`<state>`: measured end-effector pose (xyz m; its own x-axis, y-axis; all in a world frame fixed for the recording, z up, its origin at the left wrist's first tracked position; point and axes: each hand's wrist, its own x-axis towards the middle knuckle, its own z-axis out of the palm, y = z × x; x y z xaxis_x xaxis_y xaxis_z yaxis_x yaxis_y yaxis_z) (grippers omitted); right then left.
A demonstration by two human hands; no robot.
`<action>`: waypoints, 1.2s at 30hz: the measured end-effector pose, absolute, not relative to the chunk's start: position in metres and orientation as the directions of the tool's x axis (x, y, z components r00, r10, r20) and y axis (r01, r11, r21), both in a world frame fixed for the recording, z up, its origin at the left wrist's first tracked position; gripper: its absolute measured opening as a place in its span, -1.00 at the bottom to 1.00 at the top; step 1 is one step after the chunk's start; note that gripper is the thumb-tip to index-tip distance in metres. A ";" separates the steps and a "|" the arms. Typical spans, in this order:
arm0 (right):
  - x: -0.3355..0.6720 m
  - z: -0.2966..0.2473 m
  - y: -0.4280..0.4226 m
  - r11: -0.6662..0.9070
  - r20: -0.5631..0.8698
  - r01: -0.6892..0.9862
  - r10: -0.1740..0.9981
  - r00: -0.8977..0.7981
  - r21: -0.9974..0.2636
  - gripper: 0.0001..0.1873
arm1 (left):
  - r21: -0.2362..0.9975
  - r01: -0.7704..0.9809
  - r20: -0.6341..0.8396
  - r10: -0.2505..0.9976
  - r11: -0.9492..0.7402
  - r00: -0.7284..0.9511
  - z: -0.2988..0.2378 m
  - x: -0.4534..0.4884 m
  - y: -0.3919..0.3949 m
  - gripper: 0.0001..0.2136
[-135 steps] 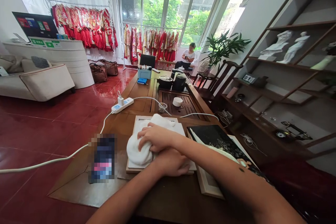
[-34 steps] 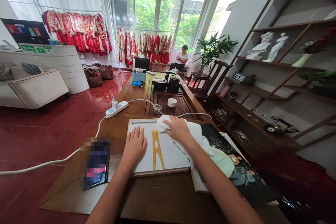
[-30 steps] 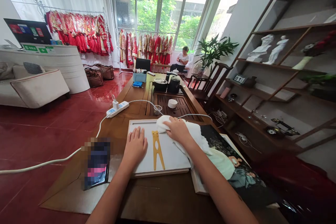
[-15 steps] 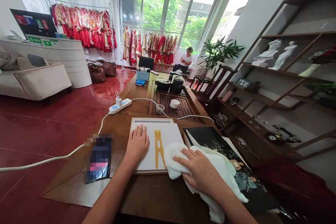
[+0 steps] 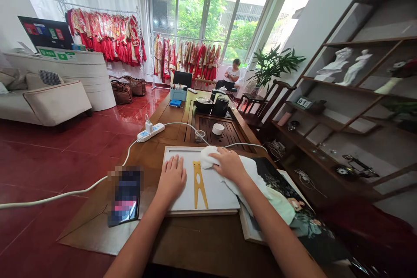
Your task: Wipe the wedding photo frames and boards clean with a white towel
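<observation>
A white framed board [image 5: 213, 191] lies flat on the wooden table [image 5: 195, 243], with a yellow clip-shaped piece [image 5: 198, 177] on its middle. My left hand [image 5: 171, 179] rests flat on the board's left part, fingers spread. My right hand [image 5: 229, 165] presses a white cloth [image 5: 247, 173] against the board's far right corner, fingers curled over the cloth. The cloth trails off to the right over a dark photo print [image 5: 293, 213] lying beside the board.
A phone [image 5: 125, 195] lies left of the board. A white power strip [image 5: 150, 131] and its cable [image 5: 65, 195] cross the table's left side. Beyond are a tea tray [image 5: 224, 132] with kettles and a cup. A seated person [image 5: 230, 76] is at the far end; shelves stand on the right.
My right hand has swept the cloth from the board's near right edge back up to its far right corner. My left hand has stayed flat on the board.
</observation>
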<state>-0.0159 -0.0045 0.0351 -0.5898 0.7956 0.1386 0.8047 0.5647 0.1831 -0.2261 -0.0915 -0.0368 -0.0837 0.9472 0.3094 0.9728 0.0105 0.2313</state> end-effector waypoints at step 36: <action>-0.057 0.043 0.021 0.548 0.120 0.803 0.804 -0.583 0.234 -0.61 | 0.250 0.968 0.318 0.944 0.002 -0.084 -0.039 -0.227 -0.090 -0.54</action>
<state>-0.0575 0.0209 0.0426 -0.5829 0.8036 0.1201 0.8033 0.5476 0.2341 -0.2272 -0.0904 -0.0385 -0.0838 0.9443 0.3181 0.9683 0.0018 0.2496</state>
